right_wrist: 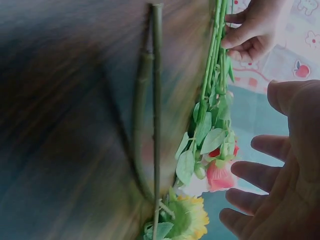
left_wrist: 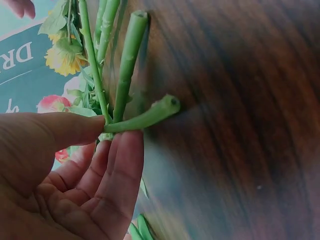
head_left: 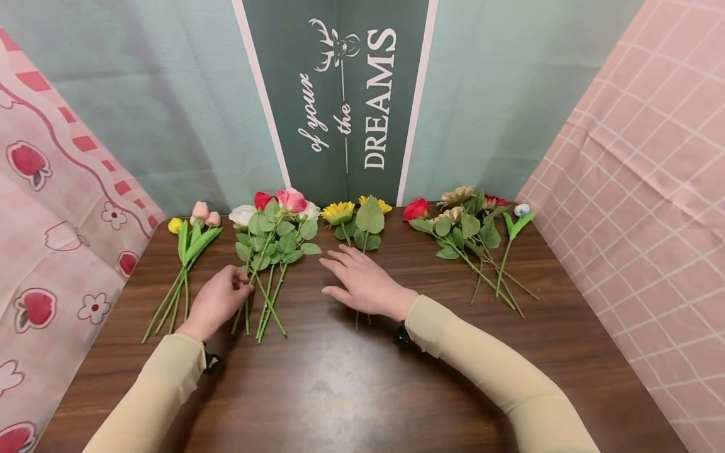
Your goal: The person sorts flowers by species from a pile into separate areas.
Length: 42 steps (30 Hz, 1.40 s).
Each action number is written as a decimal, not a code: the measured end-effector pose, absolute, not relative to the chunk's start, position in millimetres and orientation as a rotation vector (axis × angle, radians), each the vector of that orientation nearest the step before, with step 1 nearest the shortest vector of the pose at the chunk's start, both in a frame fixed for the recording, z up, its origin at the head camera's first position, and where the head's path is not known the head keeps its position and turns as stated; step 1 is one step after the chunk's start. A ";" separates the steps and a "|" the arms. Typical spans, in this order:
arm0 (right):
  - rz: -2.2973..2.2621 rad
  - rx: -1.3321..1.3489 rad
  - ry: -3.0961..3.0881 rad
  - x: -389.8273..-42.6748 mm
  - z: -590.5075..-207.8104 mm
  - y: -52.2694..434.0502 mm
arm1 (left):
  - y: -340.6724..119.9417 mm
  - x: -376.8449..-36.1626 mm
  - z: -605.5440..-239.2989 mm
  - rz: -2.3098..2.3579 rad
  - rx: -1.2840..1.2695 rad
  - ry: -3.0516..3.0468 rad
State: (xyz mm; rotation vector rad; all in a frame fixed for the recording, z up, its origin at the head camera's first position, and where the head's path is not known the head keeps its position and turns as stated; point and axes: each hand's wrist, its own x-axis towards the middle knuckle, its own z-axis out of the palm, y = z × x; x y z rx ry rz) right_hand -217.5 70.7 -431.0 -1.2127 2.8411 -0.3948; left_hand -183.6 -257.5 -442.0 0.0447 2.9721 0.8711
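Your left hand (head_left: 218, 301) pinches one green plastic stem (left_wrist: 145, 117) between thumb and fingertips; the stem belongs to the bunch of artificial roses in white, red and pink with green leaves (head_left: 275, 229). That bunch lies flat on the dark brown wooden table (head_left: 351, 384), heads toward the back, stems fanning toward you. Your right hand (head_left: 362, 283) hovers palm-down with its fingers spread and relaxed, holding nothing, just above the stems of the pair of yellow artificial sunflowers (head_left: 357, 217) in the middle of the table. To the left of the roses lies a small bunch of pink and yellow tulip buds on long green stems (head_left: 189, 251). Well to the right lies a mixed bunch of red and beige flowers (head_left: 467, 229). A dark green banner with white lettering (head_left: 340, 94) hangs behind the table.
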 end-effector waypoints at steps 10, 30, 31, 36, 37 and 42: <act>-0.406 -1.125 2.867 -224.4 -435.9 97.2 | -248.5 -182.1 -432.2 0.769 0.153 3.107; -0.790 -0.379 3.114 -246.9 -425.6 270.7 | -85.4 -164.8 -435.6 0.364 1.253 2.870; -0.821 -0.303 3.108 -248.2 -423.4 284.1 | -76.9 -164.2 -435.4 0.348 1.287 2.855; -0.937 0.013 3.052 -256.9 -414.8 346.6 | -37.3 -163.6 -433.3 0.301 1.438 2.787; -0.954 0.053 3.037 -258.7 -414.4 357.3 | -29.8 -163.4 -433.0 0.296 1.466 2.778; -1.079 0.199 2.882 -266.3 -417.3 396.0 | 7.3 -163.5 -431.7 0.269 1.549 2.737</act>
